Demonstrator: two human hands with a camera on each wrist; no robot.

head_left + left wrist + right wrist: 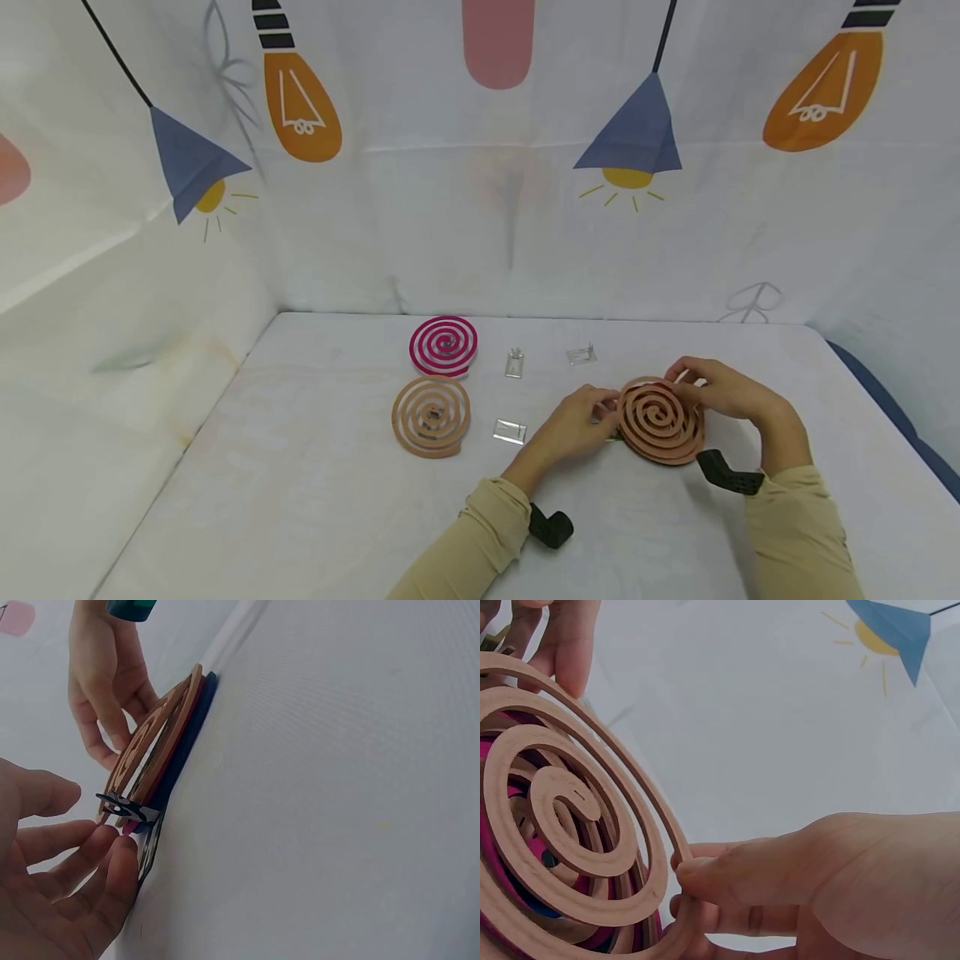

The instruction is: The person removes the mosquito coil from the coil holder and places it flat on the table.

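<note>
A stack of mosquito coils lies on the table, with a brown mosquito coil on top. Magenta and blue coils show beneath it in the left wrist view. My right hand pinches the outer ring of the top brown coil between thumb and fingers. At the stack's left side is my left hand, its fingertips right at the rim and its thumb held apart. A thin metal coil stand sticks out beside those fingertips, partly under the stack.
Left of the hands lie a magenta coil and another brown coil, their edges close together. Three small metal stands, one nearer and two farther back, lie between them and the stack. A printed cloth hangs behind the table.
</note>
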